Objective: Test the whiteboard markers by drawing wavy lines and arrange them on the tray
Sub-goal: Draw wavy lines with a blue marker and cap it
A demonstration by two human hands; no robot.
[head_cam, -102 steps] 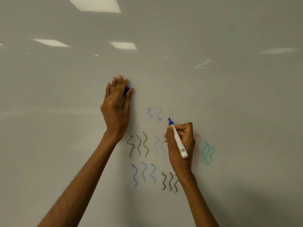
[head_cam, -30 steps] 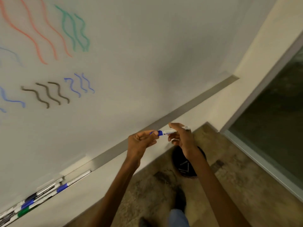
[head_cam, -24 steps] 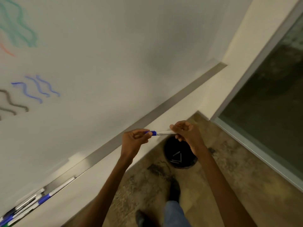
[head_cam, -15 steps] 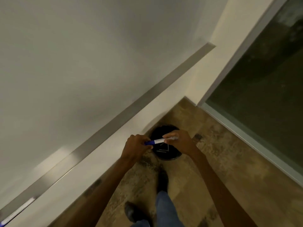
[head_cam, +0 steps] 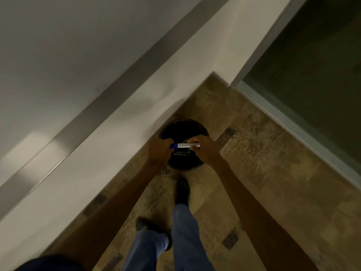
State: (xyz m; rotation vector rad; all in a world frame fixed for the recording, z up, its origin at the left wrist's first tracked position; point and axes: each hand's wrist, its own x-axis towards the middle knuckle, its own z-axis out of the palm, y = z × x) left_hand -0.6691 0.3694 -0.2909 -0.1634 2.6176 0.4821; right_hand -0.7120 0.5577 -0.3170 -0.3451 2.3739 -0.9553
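A white marker with a blue cap (head_cam: pixel 184 145) lies level between both hands, directly above a round black bin (head_cam: pixel 183 132) on the floor. My left hand (head_cam: pixel 159 151) pinches the blue cap end. My right hand (head_cam: pixel 203 149) grips the white barrel end. Several dark stick-like items lie inside the bin under the marker. The whiteboard (head_cam: pixel 58 45) fills the upper left, with its metal tray ledge (head_cam: pixel 109 89) running diagonally; the wavy lines and the other markers are out of view.
A pale wall strip (head_cam: pixel 97 159) runs below the ledge. The floor (head_cam: pixel 263 173) is mottled brown tile. A dark glass panel with a metal frame (head_cam: pixel 312 65) stands at the right. My legs in blue trousers (head_cam: pixel 181 231) and dark shoes are below.
The view has swung down and right from the board to the floor. Both hands carried the blue marker from near the ledge to above the black bin, cap now on.
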